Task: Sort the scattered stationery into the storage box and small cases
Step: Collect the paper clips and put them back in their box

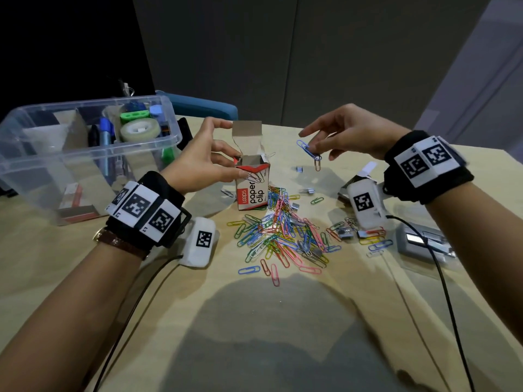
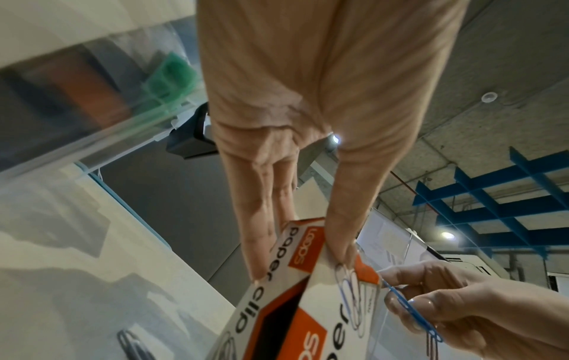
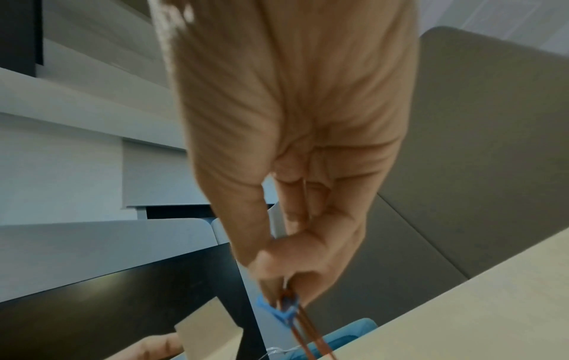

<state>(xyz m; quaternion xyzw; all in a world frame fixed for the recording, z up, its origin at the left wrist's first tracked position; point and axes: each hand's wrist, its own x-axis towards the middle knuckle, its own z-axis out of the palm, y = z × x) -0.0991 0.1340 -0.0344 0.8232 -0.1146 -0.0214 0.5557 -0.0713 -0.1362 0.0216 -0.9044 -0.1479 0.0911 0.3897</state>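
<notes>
Step in hand: filling paper clip box [image 1: 252, 184]. Left hand [image 1: 198, 162] grips box rim; right hand [image 1: 343, 134] pinches blue & brown clips [image 1: 310, 152]. Next: carry left over open top, then release.

- We're seeing a matt, pale wood-look table [image 1: 70, 278], smooth with faint grain.
- The paper clip box [image 1: 252, 185] is thin printed cardboard; raw brown card shows inside its open flap.
- Scattered paper clips [image 1: 280, 236] look like wire in coloured plastic coating, slightly glossy.
- The storage box [image 1: 85, 154] is clear, shiny plastic.
- The tape roll [image 1: 139, 130] inside looks translucent and glossy.
- Wrist bands [image 1: 427, 165] are black cloth with matt white plastic tags.
</notes>
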